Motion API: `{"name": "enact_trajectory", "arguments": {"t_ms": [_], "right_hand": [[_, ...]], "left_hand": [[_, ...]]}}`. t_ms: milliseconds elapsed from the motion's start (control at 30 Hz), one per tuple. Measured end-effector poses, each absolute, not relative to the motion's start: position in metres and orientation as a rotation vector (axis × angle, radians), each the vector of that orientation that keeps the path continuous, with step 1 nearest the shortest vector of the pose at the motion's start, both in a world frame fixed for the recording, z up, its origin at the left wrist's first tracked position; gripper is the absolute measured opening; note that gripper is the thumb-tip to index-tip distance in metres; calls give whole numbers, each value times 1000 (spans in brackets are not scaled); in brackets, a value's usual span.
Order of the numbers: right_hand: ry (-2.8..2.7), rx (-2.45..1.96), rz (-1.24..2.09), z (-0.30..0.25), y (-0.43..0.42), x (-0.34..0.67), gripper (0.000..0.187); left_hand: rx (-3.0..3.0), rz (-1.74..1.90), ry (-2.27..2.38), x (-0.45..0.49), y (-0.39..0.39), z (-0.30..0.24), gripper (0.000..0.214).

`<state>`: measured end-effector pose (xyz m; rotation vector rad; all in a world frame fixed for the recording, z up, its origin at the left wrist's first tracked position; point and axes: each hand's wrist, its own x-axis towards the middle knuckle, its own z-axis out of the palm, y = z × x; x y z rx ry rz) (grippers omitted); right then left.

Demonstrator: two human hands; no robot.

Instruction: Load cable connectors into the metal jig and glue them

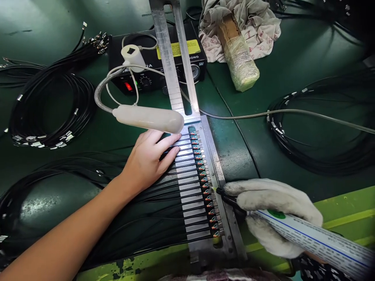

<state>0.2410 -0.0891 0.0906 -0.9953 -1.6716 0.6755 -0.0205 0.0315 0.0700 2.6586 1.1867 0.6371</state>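
A metal fixture [191, 195] holds a row of black cables [187, 191] whose stripped ends, with orange and green wires, sit in small metal connectors [211, 198]. My bare left hand [148, 156] rests at the upper part of the row; its thumb and index fingertip lie apart on the cables, the other fingers partly hidden. In a white glove, my right hand [275, 212] is wrapped round a white printed tube [310, 238] with a blue stripe. The tube's black nozzle [224, 194] points at a connector near the row's middle, its tip very close to it.
A white gooseneck lamp [149, 117] hangs over the fixture's upper end. Behind stands a black control box [123, 84] with a red switch. Cable coils [52, 105] lie left, another coil [281, 136] right. A plastic-wrapped block [240, 64] leans on a crumpled cloth [263, 29].
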Motion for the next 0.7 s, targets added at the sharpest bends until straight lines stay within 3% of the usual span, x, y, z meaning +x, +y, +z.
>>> {"name": "enact_trajectory", "arguments": {"t_ms": [233, 700], "right_hand": [[-1698, -934, 697, 86, -82, 242, 38], [-1704, -998, 653, 88, -87, 243, 32]], "left_hand": [[2661, 632, 1172, -20, 32, 71, 30], [2673, 666, 1168, -20, 32, 69, 30]]}}
